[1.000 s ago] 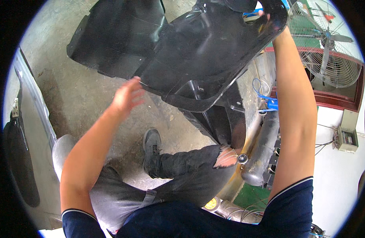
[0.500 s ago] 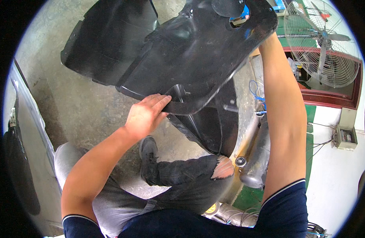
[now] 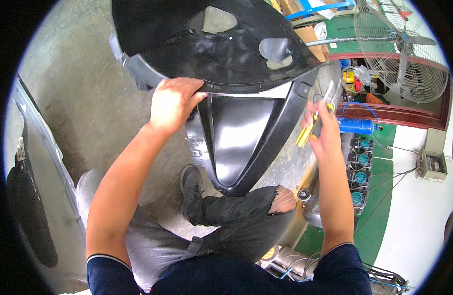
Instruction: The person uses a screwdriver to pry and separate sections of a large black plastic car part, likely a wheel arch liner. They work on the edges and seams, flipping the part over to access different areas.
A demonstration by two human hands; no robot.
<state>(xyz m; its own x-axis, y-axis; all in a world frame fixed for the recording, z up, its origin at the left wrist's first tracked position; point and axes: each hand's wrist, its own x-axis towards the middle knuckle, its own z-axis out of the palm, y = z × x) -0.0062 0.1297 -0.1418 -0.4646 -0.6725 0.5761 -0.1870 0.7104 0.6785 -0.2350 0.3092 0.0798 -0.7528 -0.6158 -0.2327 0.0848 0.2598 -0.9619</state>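
– Black plastic: the moulded part (image 3: pixel 226 61) is filling the upper middle, over the concrete floor (image 3: pixel 88 98)?
– Yes, and the left hand (image 3: pixel 175 104) is pinching its near edge between thumb and fingers.
– The right hand (image 3: pixel 325 132)?
– Gripping a blurred, yellow-handled tool (image 3: pixel 305 135), just beside the part. Further right, a wire-caged fan (image 3: pixel 406 37) is standing.

This looks like a workshop: a large wire-cage fan (image 3: pixel 402 51) stands over a bare concrete floor (image 3: pixel 78 105) to its left, with a yellow-handled tool (image 3: pixel 303 136), blue cylinder (image 3: pixel 356 126) and round gauge (image 3: pixel 303 194) at its lower left.
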